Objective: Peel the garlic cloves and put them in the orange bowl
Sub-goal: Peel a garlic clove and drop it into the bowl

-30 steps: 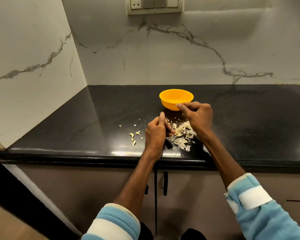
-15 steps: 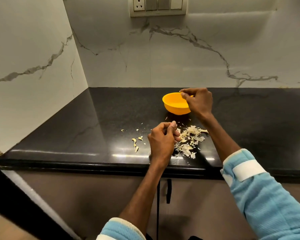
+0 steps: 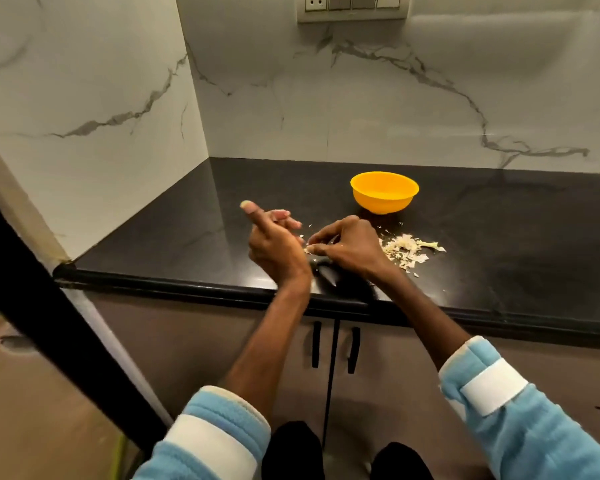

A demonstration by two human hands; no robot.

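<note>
The orange bowl [image 3: 384,192] stands on the black countertop [image 3: 499,237], toward the back. In front of it and slightly left, my right hand [image 3: 352,247] hovers low over the counter with its fingers curled. The fingertips pinch a small pale garlic clove [image 3: 308,250]. My left hand [image 3: 274,244] is just left of it, thumb raised and fingers stretched forward, holding nothing that I can see. A heap of pale garlic peels [image 3: 406,249] lies to the right of my right hand.
The counter's front edge [image 3: 222,289] runs just below my wrists, with cabinet doors and dark handles [image 3: 315,344] under it. Marble walls close the left side and the back. A switch plate [image 3: 352,6] is high on the back wall.
My right hand came back from the bowl's rim to the counter beside my left hand. My left hand uncurled from a closed grip. The view shifted, so the bowl appears further right.
</note>
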